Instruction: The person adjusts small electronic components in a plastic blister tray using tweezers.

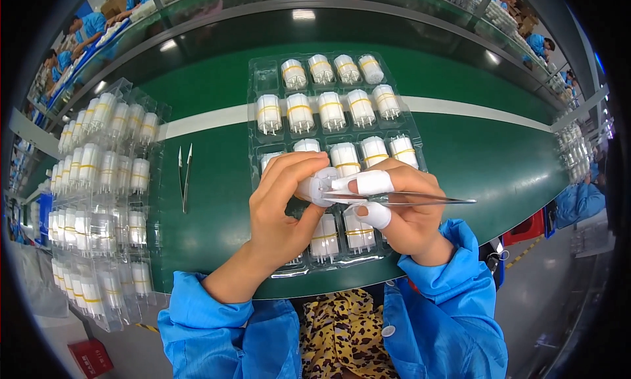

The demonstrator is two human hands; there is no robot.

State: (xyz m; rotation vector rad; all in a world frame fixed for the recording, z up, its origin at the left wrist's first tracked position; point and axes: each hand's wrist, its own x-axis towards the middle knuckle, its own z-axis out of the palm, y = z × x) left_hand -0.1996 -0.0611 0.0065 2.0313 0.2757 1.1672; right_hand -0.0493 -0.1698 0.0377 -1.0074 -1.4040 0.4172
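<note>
Over the tray, my left hand point(279, 198) grips a white cylindrical part point(321, 186) between fingers and thumb, its end turned toward my right hand. My right hand point(414, 211) has white tape round two fingertips and pinches metal tweezers point(437, 200). Their tips reach the end of the white part; whether they grip anything there is too small to tell. Below both hands lies a clear plastic tray point(265, 84) with rows of white cylinders point(299, 113), each with a yellow band, several showing metal pins. My hands partly hide the nearer rows.
A second pair of tweezers point(185, 180) lies on the green table point(210, 241), left of the tray. Stacked clear trays of similar cylinders point(90, 165) stand at the left edge. Beyond a metal rail, other people in blue point(89, 27) sit at benches. A red box point(91, 358) is on the floor.
</note>
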